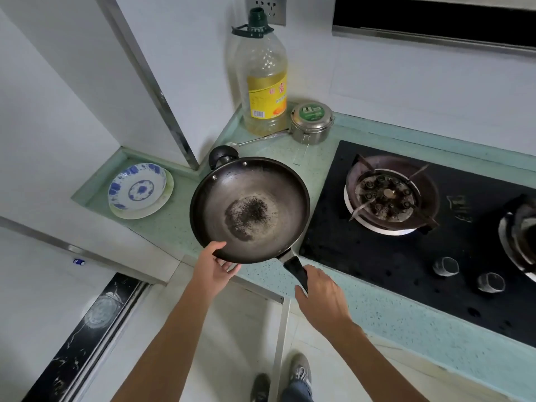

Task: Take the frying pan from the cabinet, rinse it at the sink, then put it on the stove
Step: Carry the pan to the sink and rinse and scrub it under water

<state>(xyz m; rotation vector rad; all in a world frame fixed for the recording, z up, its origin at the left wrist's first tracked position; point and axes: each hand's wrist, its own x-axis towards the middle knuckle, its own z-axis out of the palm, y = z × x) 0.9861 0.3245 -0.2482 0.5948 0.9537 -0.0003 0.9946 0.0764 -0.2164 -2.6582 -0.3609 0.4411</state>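
Note:
A dark round frying pan (249, 210) with a scorched patch in its middle hovers over the pale green counter, just left of the black glass stove (406, 256). My right hand (319, 297) grips its black handle at the near side. My left hand (214, 265) holds the pan's near-left rim, thumb on the inside edge. The nearest burner (388, 195), a ring with metal supports, lies to the right of the pan and is bare. The sink and cabinet are out of view.
A large oil bottle (265, 74) and a steel lidded tin (311, 121) stand at the back of the counter (391, 309). Blue-patterned plates (139, 190) sit stacked at the left. Two stove knobs (446, 266) lie near the front. A second burner (519, 236) shows at the right edge.

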